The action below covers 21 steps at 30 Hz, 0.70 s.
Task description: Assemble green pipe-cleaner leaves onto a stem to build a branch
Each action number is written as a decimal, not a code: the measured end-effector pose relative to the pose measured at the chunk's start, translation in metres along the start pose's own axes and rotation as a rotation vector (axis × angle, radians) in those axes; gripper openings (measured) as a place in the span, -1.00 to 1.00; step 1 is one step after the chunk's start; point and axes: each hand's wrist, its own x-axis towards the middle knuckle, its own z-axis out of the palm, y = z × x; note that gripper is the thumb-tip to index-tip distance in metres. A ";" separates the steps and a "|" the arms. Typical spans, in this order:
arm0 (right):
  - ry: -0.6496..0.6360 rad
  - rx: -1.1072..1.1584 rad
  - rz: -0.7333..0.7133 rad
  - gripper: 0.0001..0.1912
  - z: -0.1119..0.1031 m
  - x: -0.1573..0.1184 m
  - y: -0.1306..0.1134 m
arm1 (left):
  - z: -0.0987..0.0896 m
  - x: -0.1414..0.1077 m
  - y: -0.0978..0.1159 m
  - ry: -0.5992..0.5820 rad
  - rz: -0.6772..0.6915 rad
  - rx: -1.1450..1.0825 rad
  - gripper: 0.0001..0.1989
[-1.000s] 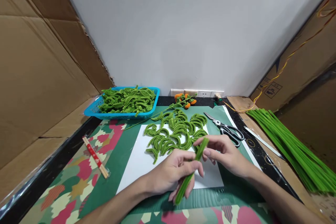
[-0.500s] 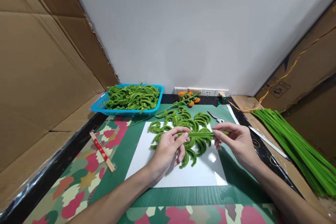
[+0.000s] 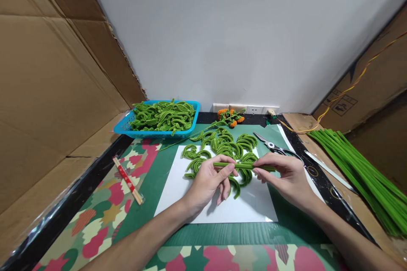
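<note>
Both hands hold a short bundle of straight green pipe cleaners (image 3: 244,166), level above a white sheet (image 3: 174,199). My left hand (image 3: 208,182) pinches it between thumb and fingers, and its left end pokes out past the fingertips. My right hand (image 3: 288,174) has thumb and fingers closed around the right part. How many stems are in the bundle I cannot tell. Beneath and behind it, curled green pipe-cleaner pieces (image 3: 224,149) lie in clusters, some hidden by the hands. Scissors (image 3: 270,145) lie just beyond my right hand, blades pointing away to the left.
A blue basket (image 3: 152,134) heaped with bent green pieces stands at the back left. An orange-flowered stem (image 3: 233,124) lies near the wall sockets (image 3: 255,110). Chopsticks (image 3: 127,181) in a wrapper are at left. Long green pipe cleaners (image 3: 359,178) and a white strip (image 3: 329,170) lie right.
My right hand has shifted along the bundle and closed more around it. More of the bundle's left end now shows past my left fingers. The scissor handles have come into view.
</note>
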 end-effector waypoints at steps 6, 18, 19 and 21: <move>-0.010 -0.120 -0.212 -0.80 -0.001 0.000 -0.003 | -0.003 0.001 -0.001 0.003 -0.002 0.079 -0.59; 0.032 -0.223 -0.257 -0.97 -0.001 0.000 -0.004 | -0.002 -0.002 -0.002 0.015 0.026 0.087 -0.57; 0.036 -0.204 -0.207 -0.93 0.000 0.000 -0.006 | -0.001 -0.003 -0.001 0.023 0.035 0.090 -0.57; 0.018 -0.169 -0.132 -0.84 0.001 0.001 -0.010 | 0.001 -0.004 -0.001 0.038 0.054 0.089 -0.58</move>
